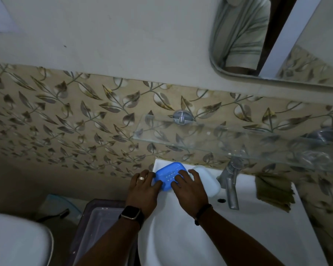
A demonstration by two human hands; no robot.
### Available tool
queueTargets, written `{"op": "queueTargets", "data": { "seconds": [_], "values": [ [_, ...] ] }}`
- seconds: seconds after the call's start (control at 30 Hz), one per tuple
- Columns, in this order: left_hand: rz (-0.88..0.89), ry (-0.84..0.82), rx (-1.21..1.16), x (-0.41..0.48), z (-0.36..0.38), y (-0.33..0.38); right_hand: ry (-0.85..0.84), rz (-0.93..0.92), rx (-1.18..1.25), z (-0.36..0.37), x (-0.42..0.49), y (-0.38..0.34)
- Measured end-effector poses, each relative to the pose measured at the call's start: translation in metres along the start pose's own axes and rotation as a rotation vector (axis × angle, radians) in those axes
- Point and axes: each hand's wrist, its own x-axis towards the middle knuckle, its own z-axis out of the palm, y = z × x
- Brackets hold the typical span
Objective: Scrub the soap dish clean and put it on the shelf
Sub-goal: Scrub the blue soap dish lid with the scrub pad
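Observation:
A blue plastic soap dish [168,172] with small drain holes sits at the back left corner of the white washbasin [181,237]. My left hand [144,191], with a ring and a watch on the wrist, grips its left edge. My right hand [188,191] holds its right side, fingers spread over the top. A glass shelf [200,137] is fixed to the tiled wall above and to the right of the dish, with nothing seen on its near part.
A white lid-like piece [208,178] lies right of the dish. A chrome tap [231,181] stands behind the basin, an olive cloth [273,192] on its right rim. A mirror [277,39] hangs above. A plastic bin [98,223] and toilet [15,240] stand at the left.

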Motion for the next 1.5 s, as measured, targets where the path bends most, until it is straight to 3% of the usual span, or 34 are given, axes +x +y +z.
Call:
{"op": "queueTargets", "data": {
  "seconds": [0.13, 0.23, 0.47, 0.7, 1.1, 1.23, 1.4, 1.5],
  "values": [
    [-0.078, 0.038, -0.041, -0.009, -0.019, 0.002, 0.107, 0.007, -0.022, -0.015, -0.008, -0.007],
    [-0.221, 0.022, -0.212, -0.017, -0.033, 0.014, 0.172, 0.037, -0.047, -0.027, -0.024, -0.015],
    [-0.609, -0.112, -1.19, -0.031, -0.032, 0.075, 0.262, 0.177, -0.092, -0.058, -0.092, -0.03],
    [-0.726, -0.181, -1.649, -0.03, -0.039, 0.147, 0.218, 0.296, -0.118, -0.079, -0.166, -0.005],
    [-0.809, -0.085, -1.759, -0.052, -0.055, 0.197, 0.196, 0.603, -0.207, -0.082, -0.203, 0.139],
    [-0.875, -0.021, -1.725, -0.057, -0.049, 0.204, 0.036, 0.711, -0.112, -0.063, -0.188, 0.181],
    [-0.959, 0.048, -1.659, -0.065, -0.046, 0.203, -0.429, 0.722, 0.032, -0.031, -0.17, 0.22],
    [-0.97, 0.066, -1.631, -0.071, -0.049, 0.202, -0.485, 0.721, 0.086, -0.015, -0.167, 0.23]
  ]
}}
